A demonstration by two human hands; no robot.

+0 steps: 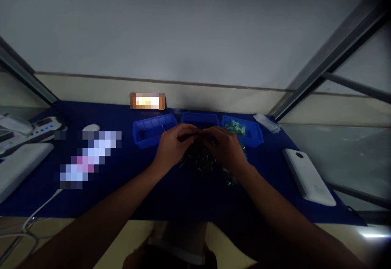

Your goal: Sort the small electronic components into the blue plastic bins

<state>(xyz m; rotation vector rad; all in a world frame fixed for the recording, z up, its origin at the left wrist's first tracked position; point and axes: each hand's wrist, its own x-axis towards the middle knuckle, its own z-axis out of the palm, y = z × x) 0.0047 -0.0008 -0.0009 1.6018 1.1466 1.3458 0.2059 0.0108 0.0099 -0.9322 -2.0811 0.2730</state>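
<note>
My left hand and my right hand meet over the middle of the table, fingertips pinched close together. Whatever they hold between them is small and dark, and my fingers hide most of it. Just below lies a dark, glossy heap, too dim to name. Three blue bins stand behind the hands. The left bin has a few small dark pieces in it, and the middle bin is partly covered by my hands. Shiny green clear-wrapped packets lie in the right bin.
A dark blue cloth covers the table. At the right are a white oblong device and a clear plastic bag. A white mouse-shaped object, a blurred-out corded device and white equipment occupy the left. A lit screen stands behind.
</note>
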